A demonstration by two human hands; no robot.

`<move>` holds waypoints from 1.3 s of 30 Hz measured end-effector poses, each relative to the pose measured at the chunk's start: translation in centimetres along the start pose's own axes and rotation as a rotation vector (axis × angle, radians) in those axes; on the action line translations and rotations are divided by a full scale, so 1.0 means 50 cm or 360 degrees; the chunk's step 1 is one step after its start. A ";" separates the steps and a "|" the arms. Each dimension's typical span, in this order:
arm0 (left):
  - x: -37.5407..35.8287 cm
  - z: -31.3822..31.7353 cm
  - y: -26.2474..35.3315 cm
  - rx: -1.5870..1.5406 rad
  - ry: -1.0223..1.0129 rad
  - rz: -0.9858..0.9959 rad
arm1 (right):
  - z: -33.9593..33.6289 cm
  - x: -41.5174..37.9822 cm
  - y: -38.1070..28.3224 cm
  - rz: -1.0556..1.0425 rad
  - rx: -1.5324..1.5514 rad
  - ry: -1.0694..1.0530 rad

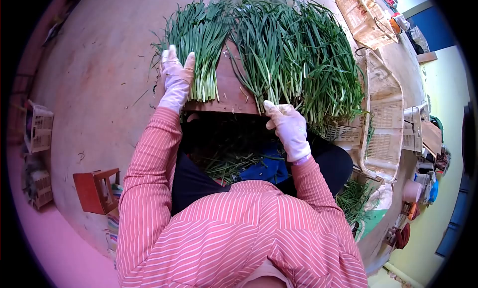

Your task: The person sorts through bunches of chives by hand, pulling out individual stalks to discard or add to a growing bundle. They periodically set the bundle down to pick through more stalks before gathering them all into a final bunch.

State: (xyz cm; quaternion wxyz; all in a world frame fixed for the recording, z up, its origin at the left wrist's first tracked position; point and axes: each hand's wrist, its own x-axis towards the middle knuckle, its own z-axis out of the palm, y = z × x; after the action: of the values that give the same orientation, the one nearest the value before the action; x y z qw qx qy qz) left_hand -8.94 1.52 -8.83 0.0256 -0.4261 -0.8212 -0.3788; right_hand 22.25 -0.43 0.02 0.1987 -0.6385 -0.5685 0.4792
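Note:
Long green leafy stalks lie on a low wooden board, their pale ends toward me. My left hand, in a whitish glove, rests at the left edge of the left bundle, fingers spread and thumb apart. On the right, my gloved right hand has its thumb and fingers pressed together at the pale ends of the middle bundle. A looser heap of the same greens lies to the right of it. A strip of bare board separates the left and middle bundles.
Pale plastic crates stand on the floor at right, another at the upper right. A red wooden stool is at lower left, near more crates. Loose stalks and blue cloth lie below the board.

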 end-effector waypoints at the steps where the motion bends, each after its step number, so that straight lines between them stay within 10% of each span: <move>1: -0.008 -0.015 0.031 -0.0123 0.0040 0.0135 | -0.002 -0.012 0.004 0.0046 0.0190 -0.0055; 8: -0.179 -0.081 0.198 -0.1617 -0.1652 -0.0926 | 0.023 -0.087 0.044 0.0125 0.0244 -0.0489; 13: -0.220 -0.070 0.183 -0.1635 -0.1737 -0.0985 | 0.056 -0.079 0.099 -0.0687 -0.0177 -0.0213; 14: -0.222 -0.071 0.182 -0.1614 -0.1766 -0.0961 | 0.036 -0.079 0.042 -0.0263 -0.0077 -0.0568; 19: -0.249 -0.054 0.192 -0.1776 -0.1691 -0.1210 | 0.064 -0.030 0.041 -0.0178 -0.0127 -0.0437; 25: -0.247 -0.033 0.138 -0.0813 -0.1920 -0.0789 | 0.082 -0.003 0.072 -0.0081 -0.0201 -0.0321; 39: -0.246 -0.049 0.144 -0.1306 -0.1851 -0.1095 | 0.033 -0.016 0.042 -0.0053 0.0678 -0.0181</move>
State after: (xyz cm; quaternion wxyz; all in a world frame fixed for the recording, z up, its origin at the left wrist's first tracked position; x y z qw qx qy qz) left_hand 3.36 -5.89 -7.23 -0.6855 -0.2533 -0.5833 -0.3546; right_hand 22.07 -2.23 -2.10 0.3047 -0.5447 -0.4750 0.6204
